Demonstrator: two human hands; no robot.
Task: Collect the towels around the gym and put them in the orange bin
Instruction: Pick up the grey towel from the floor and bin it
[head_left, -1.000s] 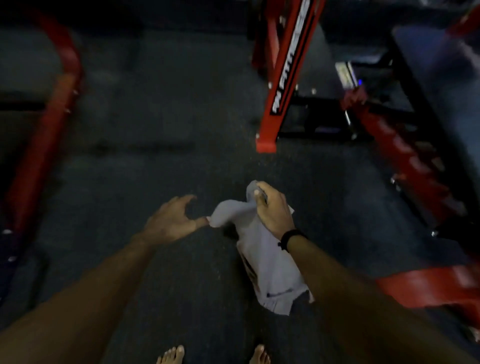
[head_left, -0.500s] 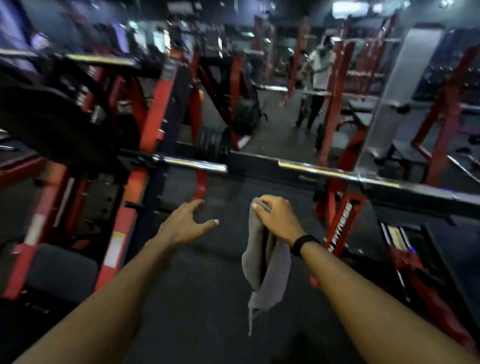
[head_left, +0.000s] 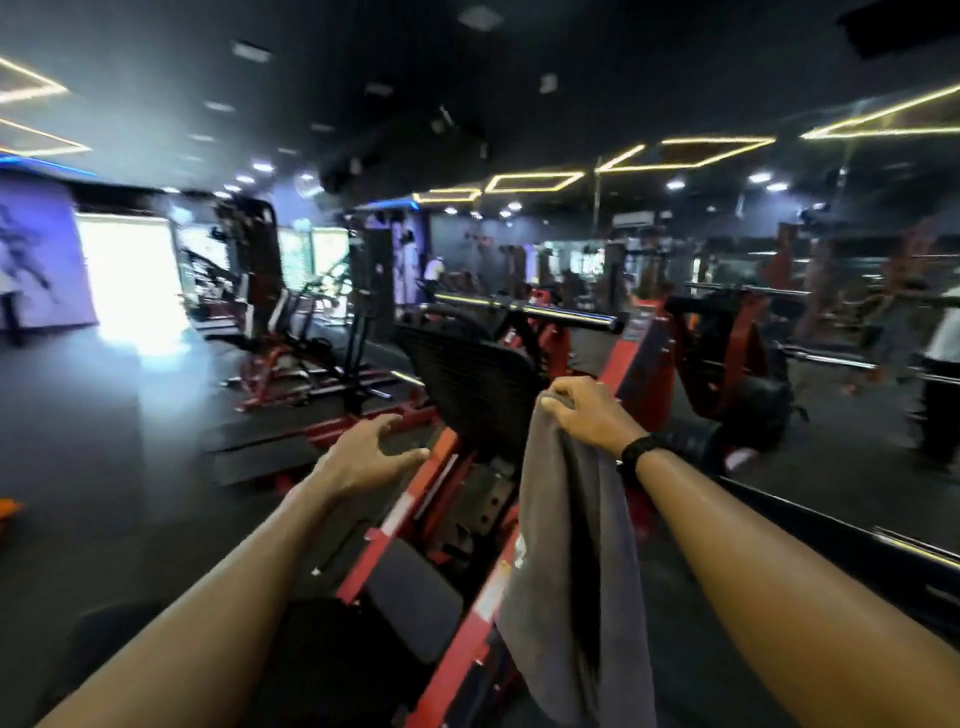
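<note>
A grey towel (head_left: 571, 571) hangs straight down from my right hand (head_left: 592, 413), which grips its top edge at chest height; a black band sits on that wrist. My left hand (head_left: 363, 454) is held out beside it, fingers spread and relaxed, holding nothing and apart from the towel. A small orange shape (head_left: 8, 509) shows at the far left edge on the floor; I cannot tell what it is.
A red and black leg-press machine (head_left: 467, 395) stands directly below and ahead of my arms. More red machines (head_left: 291, 358) line the middle. Open dark floor (head_left: 104, 415) stretches to the left toward bright windows. A mirror wall with barbells is on the right.
My view has lifted from the floor to the gym hall. The towel, earlier stretched between both hands, now hangs from my right hand alone; my left hand has let go.
</note>
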